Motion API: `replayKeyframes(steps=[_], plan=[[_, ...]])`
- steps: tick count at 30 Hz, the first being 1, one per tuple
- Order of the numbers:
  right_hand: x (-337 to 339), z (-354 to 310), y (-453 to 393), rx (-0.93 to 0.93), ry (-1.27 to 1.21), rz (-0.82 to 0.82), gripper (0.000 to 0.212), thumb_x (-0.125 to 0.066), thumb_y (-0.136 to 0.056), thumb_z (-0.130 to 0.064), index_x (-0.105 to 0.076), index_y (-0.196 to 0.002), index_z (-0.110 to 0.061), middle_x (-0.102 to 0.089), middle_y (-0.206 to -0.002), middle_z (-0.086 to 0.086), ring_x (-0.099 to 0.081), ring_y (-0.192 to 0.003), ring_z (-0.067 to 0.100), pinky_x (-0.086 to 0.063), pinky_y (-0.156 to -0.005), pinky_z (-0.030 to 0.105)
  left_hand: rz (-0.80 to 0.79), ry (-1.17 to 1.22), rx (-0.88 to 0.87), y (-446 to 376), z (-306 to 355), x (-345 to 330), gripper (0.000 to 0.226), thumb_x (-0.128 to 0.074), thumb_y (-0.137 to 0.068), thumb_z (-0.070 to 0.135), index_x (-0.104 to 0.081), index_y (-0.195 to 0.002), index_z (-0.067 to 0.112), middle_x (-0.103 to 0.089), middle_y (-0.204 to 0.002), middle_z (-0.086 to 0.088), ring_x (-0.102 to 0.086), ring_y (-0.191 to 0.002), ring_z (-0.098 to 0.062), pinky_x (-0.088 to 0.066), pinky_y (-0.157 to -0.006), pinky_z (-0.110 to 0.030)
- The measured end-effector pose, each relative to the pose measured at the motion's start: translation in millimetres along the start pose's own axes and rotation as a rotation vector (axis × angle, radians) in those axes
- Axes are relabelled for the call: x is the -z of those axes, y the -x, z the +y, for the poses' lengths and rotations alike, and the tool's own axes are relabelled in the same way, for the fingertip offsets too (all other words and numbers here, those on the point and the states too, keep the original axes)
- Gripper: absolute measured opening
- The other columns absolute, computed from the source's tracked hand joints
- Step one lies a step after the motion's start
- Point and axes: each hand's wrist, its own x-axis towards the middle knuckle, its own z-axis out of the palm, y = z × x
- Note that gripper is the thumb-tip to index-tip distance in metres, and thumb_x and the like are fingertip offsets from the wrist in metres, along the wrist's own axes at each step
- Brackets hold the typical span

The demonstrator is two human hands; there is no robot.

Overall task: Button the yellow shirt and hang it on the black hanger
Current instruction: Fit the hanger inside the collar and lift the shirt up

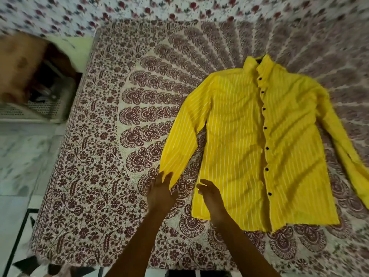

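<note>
Two hands reached for the yellow shirt [259, 140] on the bed [99, 156]. My left hand [159, 193] touched the cuff [169, 172] at the shirt's near left with loose, fairly straight fingers; whether it pinched the cloth, I could not tell. My right hand [209, 196] hovered slack at the hem, holding nothing. Farther up, the buttons [265, 127] looked done. Hanging remained; no hanger showed.

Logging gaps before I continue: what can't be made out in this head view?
- Black hanger: not in frame.
- Yellow shirt right sleeve: cuff cut by right edge.
- Left hand fingers at left cuff: grip unclear, blurred.
- Basket contents: blurred.
</note>
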Motion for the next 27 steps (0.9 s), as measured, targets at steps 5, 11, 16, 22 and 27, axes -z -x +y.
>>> replayKeyframes(steps=[5,11,16,22,27], plan=[[47.0,-34.1,23.9,0.191,0.110,0.063,0.033,-0.052,-0.093,-0.017,-0.053,-0.125,-0.007,-0.056,-0.121,0.024,-0.053,-0.112,0.039,-0.042,-0.089,0.045,0.089,0.082,-0.088,2.7,52.4,30.1,0.061,-0.057,-0.086,0.037,-0.035,-0.141,0.024,-0.031,-0.151,-0.006,-0.032,-0.137,-0.027,-0.037,-0.106,-0.045],[117.1,-81.2,25.3,0.351,0.113,0.186,0.030,-0.060,-0.086,-0.018,-0.058,-0.112,-0.003,-0.059,-0.097,0.010,-0.058,-0.098,0.028,-0.041,-0.082,0.034,0.150,0.182,-0.179,-0.9,147.5,47.5,0.060,-0.062,-0.085,0.034,-0.041,-0.137,0.015,-0.040,-0.146,-0.009,-0.036,-0.135,-0.029,-0.032,-0.106,-0.042],[191.2,-121.9,16.8,0.443,0.143,0.231,0.042,-0.053,-0.081,-0.034,-0.060,-0.114,-0.008,-0.065,-0.106,0.009,-0.059,-0.101,0.021,-0.043,-0.086,0.029,0.237,0.198,-0.198,-5.7,234.6,50.4,0.066,-0.054,-0.076,0.047,-0.045,-0.134,0.017,-0.052,-0.136,-0.010,-0.050,-0.123,-0.033,-0.046,-0.095,-0.046],[280.3,-167.8,-16.6,0.527,0.131,0.278,0.026,-0.054,-0.091,-0.012,-0.059,-0.116,-0.007,-0.064,-0.109,0.009,-0.058,-0.102,0.018,-0.042,-0.086,0.027,0.283,0.233,-0.239,-23.6,333.7,42.5,0.060,-0.063,-0.084,0.037,-0.042,-0.137,0.017,-0.050,-0.138,-0.008,-0.044,-0.129,-0.030,-0.040,-0.099,-0.044],[313.1,-189.8,-50.3,0.533,0.100,0.255,0.026,-0.054,-0.091,-0.011,-0.057,-0.117,-0.007,-0.062,-0.112,0.008,-0.055,-0.099,0.014,-0.039,-0.084,0.025,0.300,0.270,-0.288,-57.2,378.0,35.1,0.060,-0.061,-0.083,0.039,-0.044,-0.136,0.017,-0.051,-0.138,-0.006,-0.043,-0.130,-0.026,-0.042,-0.100,-0.041]])
